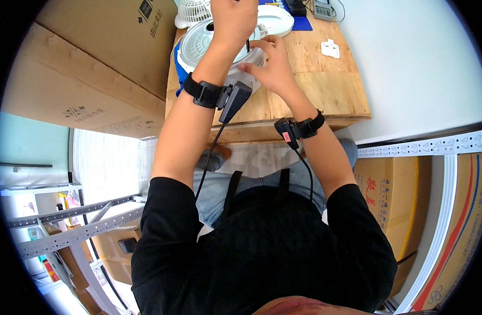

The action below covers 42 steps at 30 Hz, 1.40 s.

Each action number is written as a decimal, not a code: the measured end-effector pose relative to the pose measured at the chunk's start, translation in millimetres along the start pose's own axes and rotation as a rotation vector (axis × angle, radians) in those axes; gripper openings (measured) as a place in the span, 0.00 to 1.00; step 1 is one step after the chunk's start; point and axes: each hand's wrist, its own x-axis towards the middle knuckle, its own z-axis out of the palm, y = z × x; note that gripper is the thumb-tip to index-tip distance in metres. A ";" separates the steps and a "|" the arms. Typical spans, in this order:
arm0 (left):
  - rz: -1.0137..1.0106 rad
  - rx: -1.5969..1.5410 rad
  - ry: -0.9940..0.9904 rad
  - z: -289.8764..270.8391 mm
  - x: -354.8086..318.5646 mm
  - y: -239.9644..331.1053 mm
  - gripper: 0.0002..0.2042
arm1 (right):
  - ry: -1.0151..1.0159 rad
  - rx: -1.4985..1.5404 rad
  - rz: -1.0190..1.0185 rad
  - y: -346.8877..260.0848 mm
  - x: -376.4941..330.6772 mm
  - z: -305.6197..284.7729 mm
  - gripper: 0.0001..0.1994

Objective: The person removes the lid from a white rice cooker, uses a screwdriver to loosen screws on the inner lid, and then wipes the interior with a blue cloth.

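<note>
Head view: both hands at a white fan housing on a wooden bench

A round white fan housing [212, 44] with a ribbed grille lies flat at the far left of the wooden bench [325, 89], partly over something blue [179, 65]. The left hand [233, 18] is closed over the top of the housing, with a thin dark tool [247, 44] pointing down from it; the grip itself is cut off by the frame edge, so how tightly it closes cannot be told. The right hand [270, 65] rests against the housing's near right rim, fingers curled and pinching at it. A second white round part [277, 18] sits just behind, and a small white plastic piece [330, 49] lies well apart to the right. Large cardboard boxes [104, 58] crowd the bench's left edge; the right half of the bench lies open.
</note>
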 end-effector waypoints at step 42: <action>-0.277 -0.496 -0.219 -26.0 2.3 1.8 0.19 | 0.034 0.027 -0.057 7.7 -2.5 4.0 0.27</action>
